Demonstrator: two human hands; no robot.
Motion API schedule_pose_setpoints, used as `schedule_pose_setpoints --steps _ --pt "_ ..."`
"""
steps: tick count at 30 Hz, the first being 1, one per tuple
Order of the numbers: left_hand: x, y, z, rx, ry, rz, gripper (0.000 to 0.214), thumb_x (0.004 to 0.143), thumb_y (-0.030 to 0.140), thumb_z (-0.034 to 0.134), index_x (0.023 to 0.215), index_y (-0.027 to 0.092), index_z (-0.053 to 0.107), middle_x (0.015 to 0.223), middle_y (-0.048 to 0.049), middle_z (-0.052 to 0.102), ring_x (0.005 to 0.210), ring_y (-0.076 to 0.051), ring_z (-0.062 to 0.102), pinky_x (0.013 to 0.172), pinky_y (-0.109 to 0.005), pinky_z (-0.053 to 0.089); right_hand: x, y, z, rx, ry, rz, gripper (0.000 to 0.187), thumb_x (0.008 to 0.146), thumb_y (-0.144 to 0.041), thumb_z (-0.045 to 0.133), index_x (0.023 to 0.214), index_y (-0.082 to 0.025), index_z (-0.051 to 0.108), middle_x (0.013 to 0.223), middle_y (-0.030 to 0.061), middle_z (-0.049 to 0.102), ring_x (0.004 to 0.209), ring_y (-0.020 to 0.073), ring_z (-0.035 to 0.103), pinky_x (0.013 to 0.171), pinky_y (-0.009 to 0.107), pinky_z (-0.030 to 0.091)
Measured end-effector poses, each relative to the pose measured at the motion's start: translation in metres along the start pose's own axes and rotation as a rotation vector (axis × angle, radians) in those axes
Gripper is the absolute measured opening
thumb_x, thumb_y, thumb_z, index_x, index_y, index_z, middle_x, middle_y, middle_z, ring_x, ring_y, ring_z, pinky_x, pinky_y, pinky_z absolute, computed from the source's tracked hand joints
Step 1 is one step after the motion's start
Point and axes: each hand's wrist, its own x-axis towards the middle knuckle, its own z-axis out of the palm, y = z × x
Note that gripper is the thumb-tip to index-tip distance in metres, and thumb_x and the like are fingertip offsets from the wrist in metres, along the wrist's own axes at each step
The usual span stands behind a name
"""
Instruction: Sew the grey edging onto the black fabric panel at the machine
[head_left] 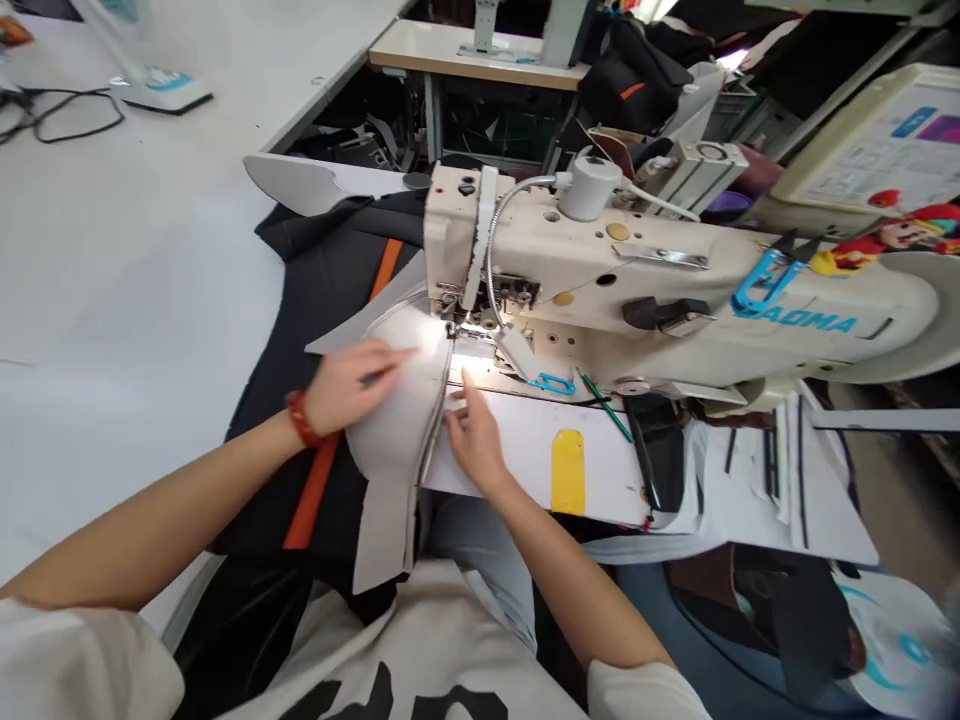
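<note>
A light grey fabric panel (397,400) with layered edges runs under the needle area of a cream sewing machine (585,260). My left hand (356,385) rests on this panel, its index finger stretched towards the lit needle area. A small dark spot shows among its fingers; I cannot make out what it is. Beside the panel's right edge is my right hand (476,430), fingers apart, index finger pointing at the machine bed and thumb side close to the edge. Black fabric (315,290) with an orange strip (311,490) lies beneath the panel.
On the machine's bed lie blue snips (553,383) and a green pencil-like stick (607,408). A yellow tag (568,470) sits nearer me. More blue-handled snips (765,280) hang on the machine. A white table (112,300) spreads left, with a lamp-like base (165,90).
</note>
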Motion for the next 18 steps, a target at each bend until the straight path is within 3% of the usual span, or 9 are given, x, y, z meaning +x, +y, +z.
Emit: schedule_pose_setpoints --steps 2,3,5,7,10,13,15,17,18 --pt "-0.027 -0.033 -0.029 0.045 0.314 -0.259 0.045 0.086 0.036 0.054 0.128 0.022 0.061 0.127 -0.0086 0.061 0.121 -0.023 0.054 0.111 -0.039 0.039 0.006 0.010 -0.012 -0.292 0.048 -0.282 0.044 0.086 -0.013 0.049 0.128 -0.022 0.059 0.132 0.0109 0.056 0.117 0.0248 0.057 0.098 0.042 0.052" --pt "-0.041 -0.047 -0.042 0.032 0.380 -0.454 0.055 0.082 0.038 0.060 0.134 0.020 0.056 0.135 -0.0121 0.055 0.128 -0.026 0.050 0.113 -0.043 0.036 0.010 0.015 -0.016 -0.396 0.026 -0.399 0.037 0.086 -0.012 0.049 0.119 -0.021 0.064 0.133 0.0105 0.057 0.126 0.0260 0.051 0.103 0.044 0.048" --pt "-0.069 -0.068 -0.062 -0.170 0.338 -0.852 0.077 0.075 0.044 0.070 0.142 0.017 0.045 0.142 -0.0185 0.049 0.129 -0.031 0.051 0.109 -0.048 0.041 0.018 0.022 -0.021 -0.521 -0.039 -0.554 0.027 0.088 -0.011 0.049 0.104 -0.019 0.069 0.125 0.0097 0.064 0.128 0.0265 0.050 0.106 0.045 0.046" --pt "-0.099 -0.074 -0.073 -0.563 0.117 -1.108 0.087 0.070 0.053 0.074 0.142 0.016 0.044 0.136 -0.0210 0.055 0.118 -0.032 0.059 0.098 -0.047 0.051 0.025 0.027 -0.025 -0.582 -0.083 -0.596 0.023 0.090 -0.012 0.049 0.098 -0.018 0.070 0.118 0.0094 0.068 0.122 0.0257 0.054 0.101 0.043 0.048" --pt "-0.140 -0.059 -0.075 -0.990 -0.286 -1.087 0.081 0.060 0.059 0.080 0.128 0.019 0.059 0.119 -0.0156 0.068 0.108 -0.033 0.065 0.094 -0.044 0.055 0.033 0.028 -0.028 -0.635 -0.118 -0.554 0.021 0.092 -0.013 0.050 0.094 -0.019 0.070 0.116 0.0083 0.069 0.116 0.0238 0.058 0.095 0.041 0.049" --pt "-0.168 -0.040 -0.086 -1.003 -0.417 -0.964 0.071 0.056 0.059 0.082 0.115 0.023 0.067 0.115 -0.0097 0.071 0.110 -0.032 0.064 0.096 -0.041 0.053 0.036 0.017 -0.017 -0.683 -0.139 -0.492 0.019 0.091 -0.012 0.053 0.094 -0.019 0.071 0.115 0.0086 0.070 0.112 0.0234 0.059 0.093 0.040 0.048" --pt "-0.174 -0.036 -0.120 -0.830 -0.413 -0.996 0.066 0.057 0.066 0.078 0.107 0.024 0.069 0.109 -0.0063 0.074 0.106 -0.030 0.066 0.092 -0.040 0.055 0.029 0.001 0.002 -0.740 -0.206 -0.484 0.021 0.090 -0.011 0.053 0.099 -0.016 0.072 0.118 0.0113 0.069 0.113 0.0246 0.059 0.095 0.041 0.046" --pt "-0.167 -0.040 -0.181 -0.453 -0.387 -1.051 0.062 0.055 0.071 0.075 0.097 0.026 0.070 0.096 0.0006 0.076 0.095 -0.028 0.068 0.084 -0.040 0.056 0.009 -0.024 0.027 -0.781 -0.386 -0.554 0.020 0.090 -0.012 0.056 0.100 -0.015 0.072 0.116 0.0141 0.069 0.113 0.0261 0.059 0.096 0.040 0.045" --pt "-0.160 -0.042 -0.219 -0.140 -0.283 -1.021 0.058 0.054 0.072 0.075 0.088 0.025 0.071 0.086 0.0029 0.076 0.092 -0.027 0.068 0.083 -0.039 0.056 -0.005 -0.041 0.039 -0.767 -0.525 -0.621 0.018 0.090 -0.014 0.058 0.100 -0.015 0.073 0.112 0.0137 0.070 0.110 0.0261 0.060 0.093 0.039 0.046"
